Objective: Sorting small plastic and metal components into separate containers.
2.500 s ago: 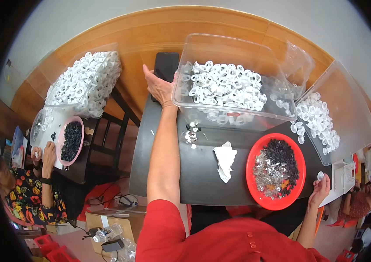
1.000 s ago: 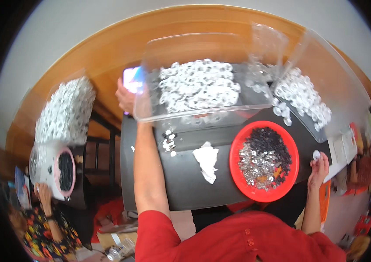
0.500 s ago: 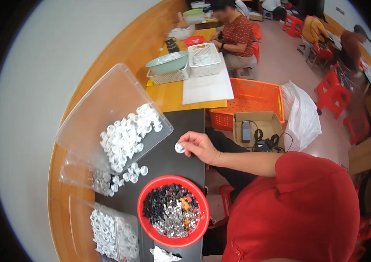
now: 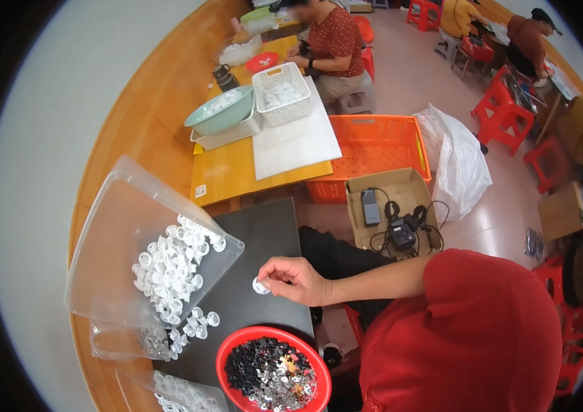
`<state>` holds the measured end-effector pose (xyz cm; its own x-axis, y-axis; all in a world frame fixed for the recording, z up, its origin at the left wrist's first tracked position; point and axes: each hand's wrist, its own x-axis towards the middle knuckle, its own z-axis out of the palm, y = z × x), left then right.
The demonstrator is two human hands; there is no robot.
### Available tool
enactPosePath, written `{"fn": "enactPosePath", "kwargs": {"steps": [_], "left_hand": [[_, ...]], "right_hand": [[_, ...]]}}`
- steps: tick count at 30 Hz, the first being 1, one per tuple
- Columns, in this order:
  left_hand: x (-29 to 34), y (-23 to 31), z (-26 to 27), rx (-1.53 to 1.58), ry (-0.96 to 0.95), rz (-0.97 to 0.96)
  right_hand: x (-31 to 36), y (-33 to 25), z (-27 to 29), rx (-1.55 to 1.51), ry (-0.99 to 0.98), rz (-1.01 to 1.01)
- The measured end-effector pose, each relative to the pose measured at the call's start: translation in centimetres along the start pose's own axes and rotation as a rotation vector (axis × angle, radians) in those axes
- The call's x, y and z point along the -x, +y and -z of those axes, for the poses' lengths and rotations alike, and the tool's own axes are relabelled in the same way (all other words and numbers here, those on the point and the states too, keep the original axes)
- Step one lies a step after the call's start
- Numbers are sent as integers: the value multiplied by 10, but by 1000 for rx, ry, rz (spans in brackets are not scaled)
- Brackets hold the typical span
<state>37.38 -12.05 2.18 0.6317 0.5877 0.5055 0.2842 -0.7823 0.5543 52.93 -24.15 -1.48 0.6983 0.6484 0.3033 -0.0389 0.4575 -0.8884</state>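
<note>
Head view: your right hand [image 4: 299,280] is over the black table [image 4: 258,230], its thumb and fingers pinched narrow on a small white round piece [image 4: 260,286]. Your left hand is out of sight, so its fingers cannot be told. Just beside your hand, toward you, sits a red basin [image 4: 323,376] of small black and clear bits. To its left, loose white pieces [image 4: 199,324] lie near a clear bin [image 4: 102,257] heaped with more. Farther off, you have a cardboard box [image 4: 394,180] of cables, an orange crate [image 4: 367,141] and a yellow table [image 4: 219,172] bearing a white basket [image 4: 290,115]; beyond sits a person in a patterned red top [image 4: 336,47].
</note>
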Motion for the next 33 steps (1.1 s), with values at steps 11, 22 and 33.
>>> {"fn": "enactPosePath", "kwargs": {"steps": [11, 22, 33], "left_hand": [[-48, 61, -63, 170, -194, -184], [-113, 160, -130, 381, -336, -416], [-115, 191, -156, 343, -395, -389]], "right_hand": [[-1, -3, 2, 131, -81, 7], [-1, 0, 4, 86, -61, 4], [-1, 2, -3, 153, -10, 136]]}}
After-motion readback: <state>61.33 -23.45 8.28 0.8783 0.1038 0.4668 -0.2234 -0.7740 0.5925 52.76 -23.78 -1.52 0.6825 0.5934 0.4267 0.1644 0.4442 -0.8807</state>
